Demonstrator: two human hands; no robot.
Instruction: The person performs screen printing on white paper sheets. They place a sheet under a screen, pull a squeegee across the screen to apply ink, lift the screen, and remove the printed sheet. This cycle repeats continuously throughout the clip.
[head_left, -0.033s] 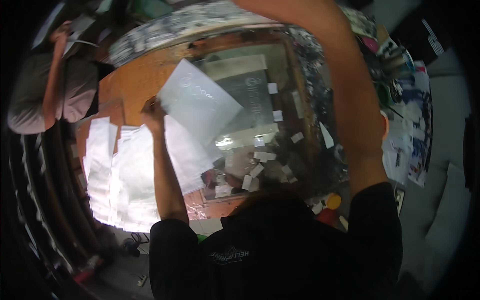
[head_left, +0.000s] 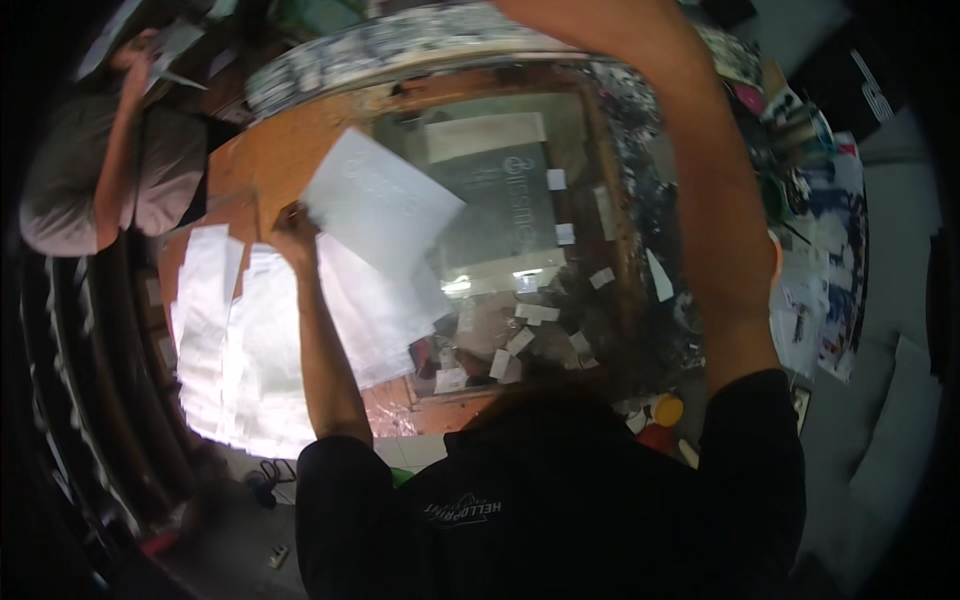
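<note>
My left hand (head_left: 292,228) is closed on the left edge of a pale sheet (head_left: 385,205) with faint lettering on it. The sheet slants above the paper pile and reaches the left side of a glass panel (head_left: 575,125). On the panel is a dark grey rectangle (head_left: 490,200) with light lettering, bordered by pale strips. Reaching up and forward on the right, my right forearm (head_left: 715,200) leaves the picture at the top; the right hand is out of sight. A long, blurred, paint-smeared edge (head_left: 380,55) crosses the far side near that arm.
White sheets (head_left: 265,350) lie overlapped on the wooden table (head_left: 255,165), left of my arm. Small paper pieces (head_left: 520,342) dot the glass. Papers and jars (head_left: 800,185) crowd the right side. Another person (head_left: 120,170) sits at the far left. A yellow round lid (head_left: 667,409) lies at the near right.
My left hand and the pale sheet have shifted left, away from the dark rectangle, so more of it shows. The whole view has also shifted slightly.
</note>
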